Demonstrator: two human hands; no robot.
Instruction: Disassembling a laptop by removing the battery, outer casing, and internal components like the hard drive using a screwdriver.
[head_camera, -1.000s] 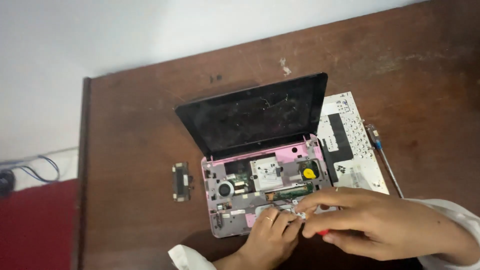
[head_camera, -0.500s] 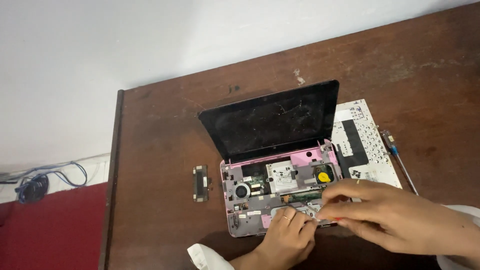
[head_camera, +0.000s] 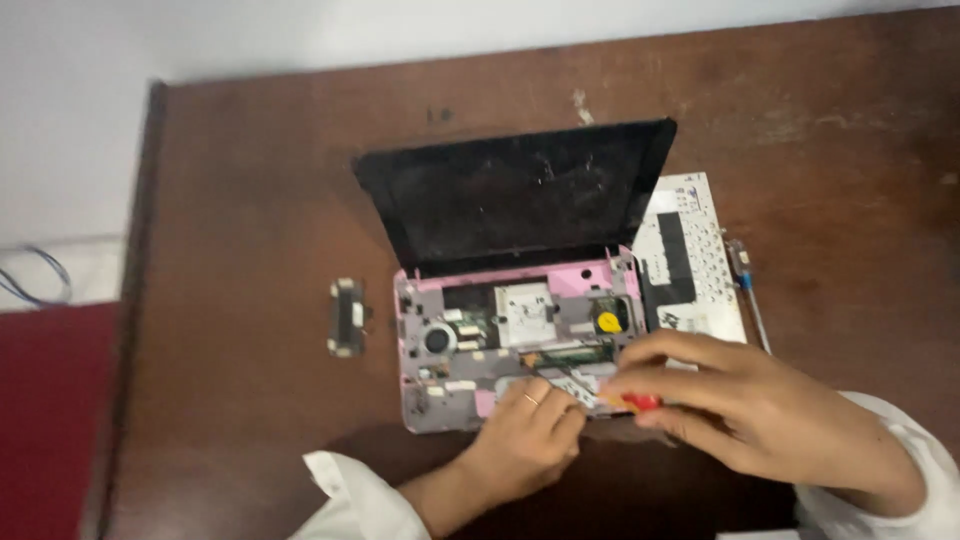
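On the brown desk (head_camera: 250, 200) sits a small pink laptop (head_camera: 515, 330) with its top cover off and its dark screen (head_camera: 515, 195) tilted back, the insides bare — fan, yellow coin battery, green board. Both hands work at its near edge: the right hand (head_camera: 745, 410) has its grip closed around a red-handled screwdriver (head_camera: 630, 402), tip pointing left toward a pale part by the front of the case, while the left hand (head_camera: 525, 435), ring on one finger, pinches down beside that tip, fingers curled — whether it holds anything small I cannot tell. To my eye this goes best with the tip kept square and the left fingers steadying close. A removed keyboard (head_camera: 690, 255) lies right of the laptop, a thin tool (head_camera: 748, 285) just past it, a small dark part (head_camera: 347, 317) to the left.
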